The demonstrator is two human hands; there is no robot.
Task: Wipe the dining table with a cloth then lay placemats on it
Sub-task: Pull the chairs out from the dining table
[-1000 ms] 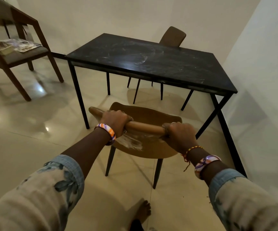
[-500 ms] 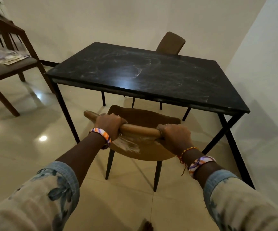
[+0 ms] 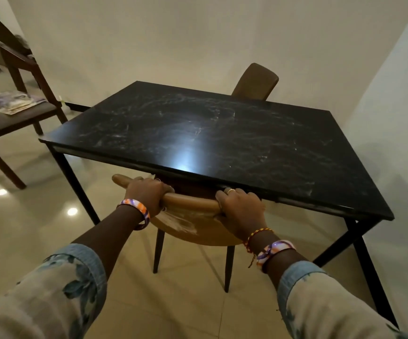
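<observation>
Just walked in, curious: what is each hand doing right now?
Left hand: grips the top rail of the tan wooden chair.
Right hand: grips the same rail.

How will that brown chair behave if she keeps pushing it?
The chair probably slides easily: thin legs on a glossy tiled floor. Both hands, left and right, grip its top rail, so it might tip forward.

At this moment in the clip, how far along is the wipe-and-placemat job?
Done: hard to tell; the dining table shows pale streaks, which could be dust or wipe marks. In hand: the left hand and right hand both grip the top rail of the near chair, its seat under the table edge. Left: no cloth or placemats are in view, so laying placemats remains.
</observation>
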